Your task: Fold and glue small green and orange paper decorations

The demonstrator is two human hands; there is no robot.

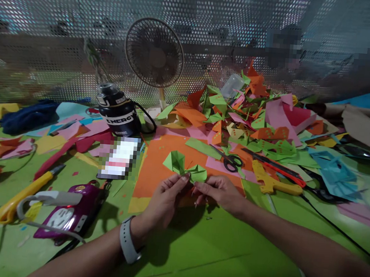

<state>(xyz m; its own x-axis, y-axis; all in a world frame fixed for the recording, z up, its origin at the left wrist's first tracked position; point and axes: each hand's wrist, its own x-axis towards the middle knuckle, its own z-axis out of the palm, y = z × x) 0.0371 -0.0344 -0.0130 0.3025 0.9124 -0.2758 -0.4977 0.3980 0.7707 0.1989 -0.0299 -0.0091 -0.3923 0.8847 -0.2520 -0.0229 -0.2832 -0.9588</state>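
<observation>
A folded green paper piece (175,161) is held above an orange sheet (152,170) in the middle of the table. My left hand (168,192) pinches it from the left, thumb on top. From the other side my right hand (215,192) grips its right part (199,174) between thumb and fingers. The paper has creased, raised flaps on both sides. Beyond my right hand lie black-handled scissors (231,161) and a flat green strip (203,147).
A yellow glue gun (271,179) and a red-and-black cutter (275,165) lie to the right. Cut paper is heaped (226,107) behind. At left are a purple power bank (70,215), a phone (120,158), a dark bottle (121,116) and cables; a fan (155,53) stands at the back.
</observation>
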